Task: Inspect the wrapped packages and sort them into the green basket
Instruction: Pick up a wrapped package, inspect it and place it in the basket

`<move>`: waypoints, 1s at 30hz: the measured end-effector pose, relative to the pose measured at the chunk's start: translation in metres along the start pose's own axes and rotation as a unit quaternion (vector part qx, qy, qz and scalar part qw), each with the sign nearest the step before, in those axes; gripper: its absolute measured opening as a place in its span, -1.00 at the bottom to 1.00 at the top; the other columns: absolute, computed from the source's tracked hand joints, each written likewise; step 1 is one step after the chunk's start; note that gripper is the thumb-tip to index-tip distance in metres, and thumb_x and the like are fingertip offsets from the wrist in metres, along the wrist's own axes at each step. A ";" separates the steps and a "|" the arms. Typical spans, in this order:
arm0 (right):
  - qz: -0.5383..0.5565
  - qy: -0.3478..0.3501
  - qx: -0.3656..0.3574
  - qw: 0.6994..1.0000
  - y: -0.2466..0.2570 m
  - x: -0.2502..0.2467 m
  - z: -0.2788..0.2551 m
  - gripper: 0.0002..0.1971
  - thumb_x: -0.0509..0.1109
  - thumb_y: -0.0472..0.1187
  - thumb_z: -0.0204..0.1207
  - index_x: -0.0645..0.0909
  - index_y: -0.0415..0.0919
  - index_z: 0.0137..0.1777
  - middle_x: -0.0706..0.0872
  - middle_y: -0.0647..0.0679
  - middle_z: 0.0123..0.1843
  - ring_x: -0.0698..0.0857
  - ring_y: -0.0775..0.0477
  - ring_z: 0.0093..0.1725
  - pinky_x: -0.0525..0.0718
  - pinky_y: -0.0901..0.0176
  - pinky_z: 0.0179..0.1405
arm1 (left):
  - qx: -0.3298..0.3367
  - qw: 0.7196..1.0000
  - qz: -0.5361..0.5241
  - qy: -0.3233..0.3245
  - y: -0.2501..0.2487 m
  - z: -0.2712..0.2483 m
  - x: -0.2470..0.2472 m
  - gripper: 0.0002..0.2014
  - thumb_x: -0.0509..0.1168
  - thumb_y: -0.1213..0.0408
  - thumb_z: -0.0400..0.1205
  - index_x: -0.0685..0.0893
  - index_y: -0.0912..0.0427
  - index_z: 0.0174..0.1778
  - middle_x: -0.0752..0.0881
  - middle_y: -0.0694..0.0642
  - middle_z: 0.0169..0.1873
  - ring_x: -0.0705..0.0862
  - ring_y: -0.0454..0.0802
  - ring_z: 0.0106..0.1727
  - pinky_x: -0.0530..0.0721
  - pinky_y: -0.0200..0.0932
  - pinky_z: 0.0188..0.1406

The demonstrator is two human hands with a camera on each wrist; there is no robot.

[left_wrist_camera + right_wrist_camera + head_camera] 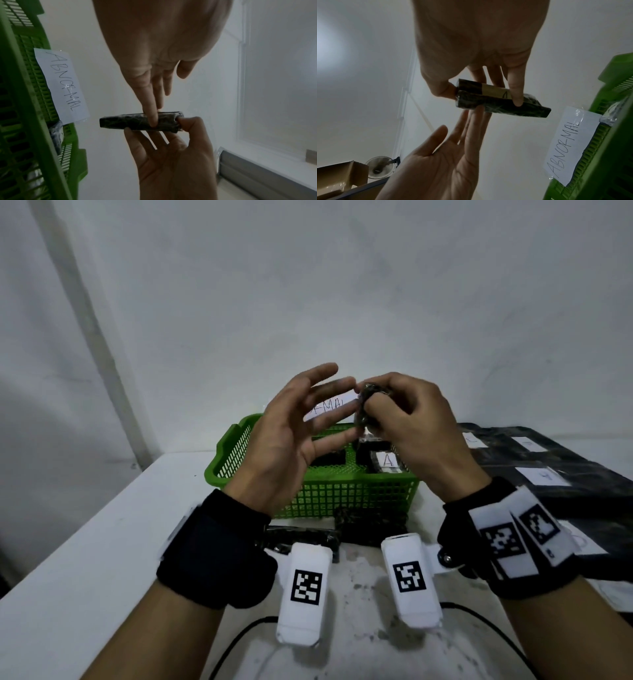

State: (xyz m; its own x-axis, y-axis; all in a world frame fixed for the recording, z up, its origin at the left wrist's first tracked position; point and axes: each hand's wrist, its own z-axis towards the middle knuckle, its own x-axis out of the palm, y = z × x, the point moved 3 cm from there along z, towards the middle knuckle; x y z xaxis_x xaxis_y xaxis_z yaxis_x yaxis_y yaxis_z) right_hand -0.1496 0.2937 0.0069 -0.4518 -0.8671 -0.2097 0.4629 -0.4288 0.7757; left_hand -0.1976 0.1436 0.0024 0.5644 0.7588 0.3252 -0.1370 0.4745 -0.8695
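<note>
Your right hand (407,419) pinches one wrapped package (140,121) above the green basket (308,494), with your left hand (291,433) spread flat, its fingertips touching it. At least one package (385,462) already sits inside; more packages (370,522) wait on the tabletop (85,542), so sorting seems partway.

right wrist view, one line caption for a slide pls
Right hand grips a dark wrapped package beside the green basket.

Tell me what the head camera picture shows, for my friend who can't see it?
The right hand holds a small dark wrapped package up above a green basket, while the open left hand touches it with straight fingers. More dark packages lie inside the basket and on the white table in front of it.
</note>
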 end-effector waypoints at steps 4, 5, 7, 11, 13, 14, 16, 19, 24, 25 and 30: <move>-0.021 0.031 -0.046 0.998 0.006 0.005 -0.003 -0.68 0.45 -0.01 0.37 0.81 -0.01 0.10 0.85 0.21 0.03 0.80 0.26 0.13 0.75 0.11 0.29 | -0.074 0.993 0.070 -0.052 0.006 0.001 -0.010 -0.60 0.16 0.04 0.78 0.67 0.33 0.22 0.73 0.24 -0.07 0.76 0.07 -0.21 0.80 -0.16 -0.25; -0.022 0.038 -0.055 0.998 0.006 0.007 -0.004 -0.69 0.48 -0.05 0.38 0.80 -0.03 0.12 0.85 0.20 0.07 0.79 0.28 0.17 0.74 0.14 0.31 | -0.094 0.991 0.085 -0.037 0.007 0.000 -0.011 -0.54 0.18 -0.01 0.76 0.66 0.35 0.29 0.73 0.23 -0.10 0.73 0.07 -0.23 0.79 -0.18 -0.27; -0.014 0.046 -0.072 0.996 0.005 0.009 -0.005 -0.70 0.55 -0.10 0.37 0.76 -0.06 0.13 0.83 0.18 0.14 0.77 0.28 0.23 0.75 0.17 0.29 | -0.110 0.989 0.098 -0.001 0.006 -0.001 -0.010 -0.52 0.23 -0.02 0.72 0.67 0.31 0.36 0.75 0.19 -0.16 0.71 0.03 -0.29 0.76 -0.24 -0.31; 0.031 0.083 -0.078 0.993 0.002 0.009 -0.006 -0.71 0.59 -0.23 0.36 0.64 -0.05 0.05 0.76 0.03 0.36 0.67 0.26 0.43 0.79 0.11 0.26 | -0.114 0.989 0.086 0.032 0.002 0.000 -0.012 -0.56 0.37 0.06 0.55 0.70 0.26 0.26 0.77 0.11 -0.33 0.70 -0.08 -0.40 0.71 -0.34 -0.41; 0.033 0.121 -0.076 0.989 0.001 0.011 -0.006 -0.72 0.52 -0.22 0.34 0.59 0.01 0.01 0.67 0.00 0.51 0.59 0.25 0.51 0.72 0.01 0.40 | -0.114 0.990 0.081 0.027 0.004 0.000 -0.015 -0.63 0.44 0.17 0.53 0.67 0.28 0.19 0.77 0.17 -0.26 0.72 -0.09 -0.40 0.72 -0.33 -0.39; 0.032 0.133 -0.073 0.988 0.001 0.012 -0.007 -0.72 0.49 -0.20 0.31 0.58 0.01 0.01 0.64 0.01 0.54 0.58 0.26 0.52 0.70 -0.02 0.43 | -0.112 0.990 0.080 0.021 0.004 0.000 -0.016 -0.63 0.43 0.20 0.52 0.65 0.28 0.19 0.77 0.20 -0.22 0.73 -0.08 -0.38 0.72 -0.33 -0.38; 0.021 0.130 -0.078 0.988 0.000 0.012 -0.006 -0.69 0.43 -0.10 0.23 0.56 0.00 0.00 0.68 0.07 0.48 0.64 0.32 0.43 0.73 -0.03 0.38 | -0.108 0.991 0.080 0.010 0.005 0.001 -0.015 -0.55 0.40 0.19 0.45 0.60 0.28 0.23 0.78 0.21 -0.21 0.74 -0.06 -0.36 0.74 -0.31 -0.35; 0.001 0.100 -0.118 0.988 0.001 0.013 -0.007 -0.77 0.41 -0.23 0.28 0.58 -0.04 -0.06 0.74 -0.05 0.43 0.67 0.30 0.41 0.78 0.09 0.27 | -0.106 0.991 0.082 0.006 0.006 0.003 -0.014 -0.49 0.39 0.20 0.41 0.60 0.31 0.27 0.78 0.18 -0.22 0.76 -0.08 -0.34 0.74 -0.30 -0.34; 0.030 0.142 -0.102 0.984 -0.002 0.008 -0.005 -0.68 0.51 -0.19 0.41 0.63 -0.05 0.16 0.68 0.07 0.50 0.63 0.21 0.49 0.72 0.10 0.38 | -0.107 0.991 0.084 -0.008 0.006 0.002 -0.016 -0.61 0.34 0.27 0.64 0.57 0.34 0.36 0.77 0.24 -0.08 0.76 0.00 -0.27 0.78 -0.23 -0.31; 0.038 0.145 -0.078 0.986 -0.002 0.007 -0.003 -0.59 0.53 -0.02 0.42 0.60 0.06 0.27 0.63 0.18 0.52 0.62 0.20 0.50 0.70 0.11 0.39 | -0.098 0.991 0.092 -0.003 0.004 0.002 -0.016 -0.67 0.28 0.33 0.70 0.55 0.30 0.38 0.74 0.27 -0.04 0.73 0.06 -0.24 0.78 -0.22 -0.31; 0.043 0.060 0.067 0.995 -0.011 0.001 0.005 -0.32 0.56 0.24 0.41 0.50 0.08 0.50 0.80 0.05 0.27 0.82 0.04 0.19 0.77 -0.17 0.26 | -0.058 0.979 0.181 0.079 0.000 -0.003 -0.013 -0.73 0.24 0.48 0.71 0.54 0.07 0.25 0.83 0.17 -0.17 0.80 0.08 -0.20 0.82 -0.10 -0.19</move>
State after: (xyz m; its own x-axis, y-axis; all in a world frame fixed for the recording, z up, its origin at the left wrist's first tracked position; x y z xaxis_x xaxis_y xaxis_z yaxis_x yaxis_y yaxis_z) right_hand -0.1594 0.2989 0.0011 -0.3170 -0.9266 -0.2023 0.3865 -0.3210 0.8646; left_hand -0.2027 0.1322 -0.0029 0.6160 0.7849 -0.0662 -0.2641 0.1267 -0.9561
